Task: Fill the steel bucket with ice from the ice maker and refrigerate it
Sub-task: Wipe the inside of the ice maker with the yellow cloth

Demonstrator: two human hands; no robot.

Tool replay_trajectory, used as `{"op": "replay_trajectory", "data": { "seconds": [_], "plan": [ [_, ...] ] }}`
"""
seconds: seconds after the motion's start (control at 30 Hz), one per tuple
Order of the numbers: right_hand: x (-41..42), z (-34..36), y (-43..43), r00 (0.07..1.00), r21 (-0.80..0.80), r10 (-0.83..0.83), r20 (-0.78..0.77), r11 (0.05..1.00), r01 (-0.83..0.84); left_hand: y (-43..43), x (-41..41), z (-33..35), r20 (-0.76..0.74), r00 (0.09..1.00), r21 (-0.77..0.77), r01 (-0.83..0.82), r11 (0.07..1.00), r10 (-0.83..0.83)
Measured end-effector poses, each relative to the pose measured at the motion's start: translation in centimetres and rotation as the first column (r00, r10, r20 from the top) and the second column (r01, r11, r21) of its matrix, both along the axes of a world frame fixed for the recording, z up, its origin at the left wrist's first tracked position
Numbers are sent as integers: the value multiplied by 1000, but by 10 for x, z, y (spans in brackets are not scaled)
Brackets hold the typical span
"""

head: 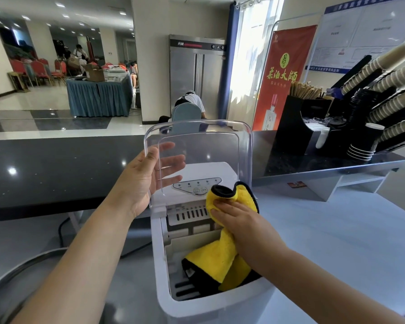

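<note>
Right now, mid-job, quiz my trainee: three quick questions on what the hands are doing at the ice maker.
1. True or false: the clear lid of the ice maker is shut flat.
2. The right hand grips: A) a steel bucket B) a yellow cloth C) a paper cup.
3. Fill in: the left hand holds the ____ open.
Key: 1 false, it is raised; 2 B; 3 lid.
</note>
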State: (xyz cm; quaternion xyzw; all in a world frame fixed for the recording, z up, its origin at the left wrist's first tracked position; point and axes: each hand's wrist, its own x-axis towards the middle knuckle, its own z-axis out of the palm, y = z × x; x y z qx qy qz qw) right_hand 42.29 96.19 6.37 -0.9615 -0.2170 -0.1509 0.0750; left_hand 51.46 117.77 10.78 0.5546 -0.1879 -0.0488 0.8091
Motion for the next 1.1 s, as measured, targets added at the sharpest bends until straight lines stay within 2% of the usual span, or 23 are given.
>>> {"op": "replay_trajectory", "data": {
  "seconds": [0.1,0.27,0.4,0.57,0.7,0.97,1.1],
  "plan": [
    [-13,7,6,994,-6,-110,6,994,110,-1,-4,-14,-18,999,37,-36,999,37],
    [-26,15,16,980,48,-111,-165,992,121,-5,-8,-24,19,991,48,-133,990,132],
    [-21,9,19,931,62,-189,-312,974,218,-8,-9,-25,20,988,46,-154,987,153],
    [-19,1,26,935,-61,-272,-227,962,265,-7,-8,-24,19,989,45,-147,988,146],
    [-13,-5,37,917,-98,-309,-254,951,293,-8,-8,-25,20,986,54,-165,985,164],
    [-10,-5,36,955,-49,-175,-241,985,168,-10,-8,-25,9,984,54,-179,982,178],
    [-9,-7,41,970,-87,-109,-217,992,92,-10,-8,-25,13,984,60,-179,982,178]
  ]
}}
